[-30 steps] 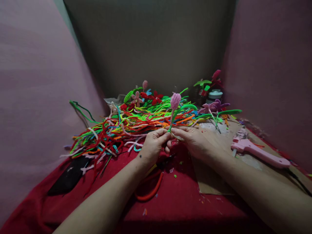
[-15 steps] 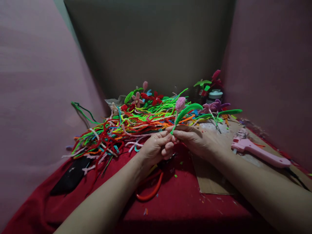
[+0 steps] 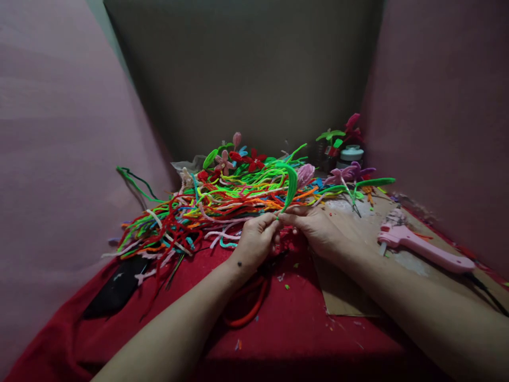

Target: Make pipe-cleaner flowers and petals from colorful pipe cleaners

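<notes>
Both my hands meet over the near edge of a colourful pile of pipe cleaners (image 3: 238,199). Between them they pinch the stem of a pipe-cleaner flower, which has a pink bud (image 3: 306,174) and a long curved green leaf (image 3: 292,185). My left hand (image 3: 260,239) has its thumb and fingers closed at the base of the leaf. My right hand (image 3: 314,225) is closed on the same spot from the other side. The lower stem is hidden by the fingers. Beneath my left hand, red-orange scissor handles (image 3: 248,313) lie on the red cloth (image 3: 302,339).
A pink glue gun (image 3: 423,246) with a black cord rests on the cardboard (image 3: 345,297) at right. Finished purple flowers (image 3: 350,172) lie behind it, near a lidded jar (image 3: 352,154). A black pouch-like item (image 3: 115,289) is at left. Walls (image 3: 441,106) close in the sides.
The flower has turned in my fingers: the green leaf now curls to the left and the bud sits to its right. My left hand has rolled over, showing its back.
</notes>
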Available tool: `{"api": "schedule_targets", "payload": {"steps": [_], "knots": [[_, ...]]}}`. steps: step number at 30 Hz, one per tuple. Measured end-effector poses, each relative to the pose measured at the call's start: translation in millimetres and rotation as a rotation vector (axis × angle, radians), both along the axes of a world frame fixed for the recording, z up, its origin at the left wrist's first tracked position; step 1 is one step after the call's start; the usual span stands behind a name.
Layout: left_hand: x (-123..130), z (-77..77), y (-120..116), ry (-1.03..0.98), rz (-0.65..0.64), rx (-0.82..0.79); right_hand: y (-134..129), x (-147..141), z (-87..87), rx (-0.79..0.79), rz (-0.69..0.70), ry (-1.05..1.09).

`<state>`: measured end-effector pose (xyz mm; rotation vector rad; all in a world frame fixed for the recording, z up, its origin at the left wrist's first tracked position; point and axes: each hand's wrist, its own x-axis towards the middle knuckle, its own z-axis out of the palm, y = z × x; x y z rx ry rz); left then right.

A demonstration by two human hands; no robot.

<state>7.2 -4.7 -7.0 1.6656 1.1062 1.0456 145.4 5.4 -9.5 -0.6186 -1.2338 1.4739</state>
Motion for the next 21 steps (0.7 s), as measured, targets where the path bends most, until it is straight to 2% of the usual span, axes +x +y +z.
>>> {"api": "schedule_targets", "payload": {"steps": [5,13,18,21], "knots": [[-4,4.4,2,-0.215,-0.104,-0.191,-3,1,3.8,-0.112,0.044,-0.082],[-6,-0.4,4,-0.502,-0.294,-0.411,4,5,-4.7,-0.101,0.098,-0.052],[-8,0.4,5,-0.579,-0.391,-0.485,6,6,-5.3,-0.057,0.108,-0.038],[-9,2.0,5,-0.548,-0.405,-0.500,6,6,-6.8,-0.078,0.120,-0.005]]}}
